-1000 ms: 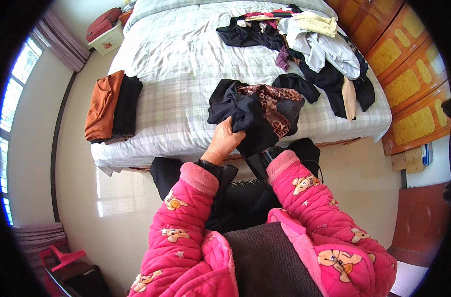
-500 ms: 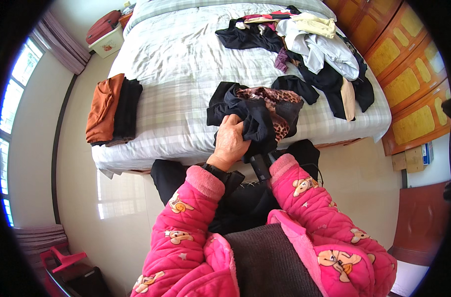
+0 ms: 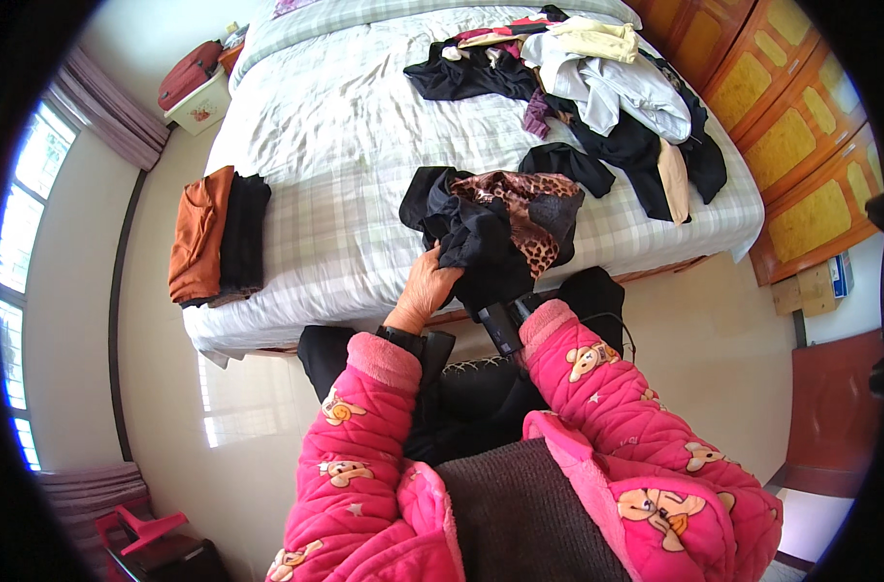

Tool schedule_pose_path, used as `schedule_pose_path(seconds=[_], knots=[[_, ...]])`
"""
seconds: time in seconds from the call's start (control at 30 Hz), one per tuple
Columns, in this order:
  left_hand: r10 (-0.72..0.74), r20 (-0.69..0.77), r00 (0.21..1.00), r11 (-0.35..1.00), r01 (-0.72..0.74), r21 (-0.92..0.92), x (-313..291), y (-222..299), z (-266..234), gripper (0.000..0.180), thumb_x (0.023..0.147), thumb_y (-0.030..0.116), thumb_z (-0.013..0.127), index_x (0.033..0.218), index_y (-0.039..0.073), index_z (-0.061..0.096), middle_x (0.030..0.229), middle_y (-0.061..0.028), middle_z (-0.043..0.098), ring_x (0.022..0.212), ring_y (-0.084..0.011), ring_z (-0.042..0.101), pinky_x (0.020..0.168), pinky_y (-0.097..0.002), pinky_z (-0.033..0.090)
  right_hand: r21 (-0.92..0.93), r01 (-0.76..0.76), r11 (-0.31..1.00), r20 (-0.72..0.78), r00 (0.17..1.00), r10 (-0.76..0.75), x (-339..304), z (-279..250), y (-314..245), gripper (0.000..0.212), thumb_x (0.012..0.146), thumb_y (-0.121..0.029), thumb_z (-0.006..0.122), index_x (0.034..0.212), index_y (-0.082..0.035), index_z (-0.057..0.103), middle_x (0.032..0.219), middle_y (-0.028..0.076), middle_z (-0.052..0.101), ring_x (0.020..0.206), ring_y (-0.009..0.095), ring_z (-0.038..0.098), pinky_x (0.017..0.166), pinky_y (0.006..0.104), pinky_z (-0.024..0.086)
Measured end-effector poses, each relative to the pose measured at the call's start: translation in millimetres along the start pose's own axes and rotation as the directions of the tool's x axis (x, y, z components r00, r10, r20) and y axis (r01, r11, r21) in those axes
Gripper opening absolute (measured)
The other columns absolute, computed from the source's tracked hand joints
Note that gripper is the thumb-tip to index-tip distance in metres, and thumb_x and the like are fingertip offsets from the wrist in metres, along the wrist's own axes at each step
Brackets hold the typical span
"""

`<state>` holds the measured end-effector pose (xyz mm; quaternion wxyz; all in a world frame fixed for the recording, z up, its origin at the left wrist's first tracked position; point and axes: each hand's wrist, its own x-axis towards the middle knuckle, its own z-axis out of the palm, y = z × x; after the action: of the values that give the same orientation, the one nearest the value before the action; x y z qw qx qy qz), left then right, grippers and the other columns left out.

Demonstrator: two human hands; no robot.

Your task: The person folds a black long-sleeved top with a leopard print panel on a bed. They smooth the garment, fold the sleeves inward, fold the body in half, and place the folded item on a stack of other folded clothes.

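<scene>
At the near edge of the bed (image 3: 311,209), the left hand (image 3: 427,288) pinched the black garment (image 3: 483,238); the hidden right hand's state I couldn't tell. A slackened pinch could have let the garment's overhang drag it down.

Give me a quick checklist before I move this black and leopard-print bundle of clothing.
1. Left hand gripping the bundle: ok, at its near left edge.
2. Right hand gripping: cannot tell, hidden by cloth.
3. Bundle lying flat: not ok, it is bunched up.
4. Bundle clear of the folded stack: ok, bare bedspread lies between.
5. Bundle clear of the black cloth behind it: cannot tell.
</scene>
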<state>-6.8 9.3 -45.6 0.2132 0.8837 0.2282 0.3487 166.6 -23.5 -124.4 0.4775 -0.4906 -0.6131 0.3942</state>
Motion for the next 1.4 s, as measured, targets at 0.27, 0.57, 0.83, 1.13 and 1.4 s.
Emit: schedule_pose_path(seconds=[0.27,0.57,0.83,1.13,1.4], knots=[[-0.725,-0.096,0.682,0.654,0.638,-0.406,-4,-81,-19,0.024,0.081,0.01,0.062,0.101,-0.003,0.068,0.085,-0.0205,0.07,0.08,-0.0287,0.069,0.071,-0.0375,0.051,0.497,-0.242,0.833,0.229,0.963,0.143,-16,-15,43,0.049,0.095,-0.017,0.053,0.141,-0.002,0.044,0.143,0.008,0.048,0.13,0.02,0.045,0.111,0.0306,0.032],[-0.657,-0.339,0.674,0.754,0.576,-0.317,69,-200,-193,0.017,0.082,0.014,0.064,0.091,0.001,0.068,0.076,-0.0098,0.066,0.066,-0.0199,0.063,0.059,-0.0341,0.05,0.08,0.143,0.986,-0.22,0.968,-0.122,25,-233,-140,0.025,0.088,-0.007,0.057,0.113,0.0,0.06,0.105,0.008,0.066,0.095,0.018,0.063,0.089,0.0302,0.049],[-0.656,-0.432,0.619,0.589,0.778,0.22,-47,-247,-218,0.01,0.082,0.011,0.061,0.085,0.007,0.07,0.07,-0.0055,0.065,0.056,-0.0139,0.058,0.049,-0.0289,0.045,0.401,-0.052,0.915,-0.473,0.843,0.255,51,-281,-126,0.012,0.089,-0.01,0.062,0.101,-0.007,0.063,0.089,0.002,0.064,0.081,0.014,0.062,0.073,0.0304,0.049],[-0.717,0.045,0.695,0.503,0.561,-0.658,-15,-52,-59,0.024,0.093,0.023,0.057,0.101,0.002,0.065,0.088,-0.0082,0.068,0.076,-0.0159,0.065,0.067,-0.0275,0.05,-0.172,0.147,0.974,-0.201,0.963,-0.18,69,-134,-154,0.014,0.083,-0.011,0.064,0.093,-0.001,0.066,0.081,0.004,0.067,0.073,0.009,0.06,0.065,0.0259,0.048],[-0.731,0.267,0.628,0.042,0.432,-0.901,-36,51,-8,0.029,0.1,0.032,0.053,0.103,0.005,0.058,0.093,-0.0039,0.063,0.085,-0.0143,0.062,0.075,-0.0307,0.053,-0.109,0.046,0.993,-0.002,0.999,-0.047,-24,2,-145,0.014,0.086,-0.001,0.06,0.1,0.001,0.061,0.08,0.01,0.067,0.072,0.012,0.064,0.067,0.0275,0.051]])
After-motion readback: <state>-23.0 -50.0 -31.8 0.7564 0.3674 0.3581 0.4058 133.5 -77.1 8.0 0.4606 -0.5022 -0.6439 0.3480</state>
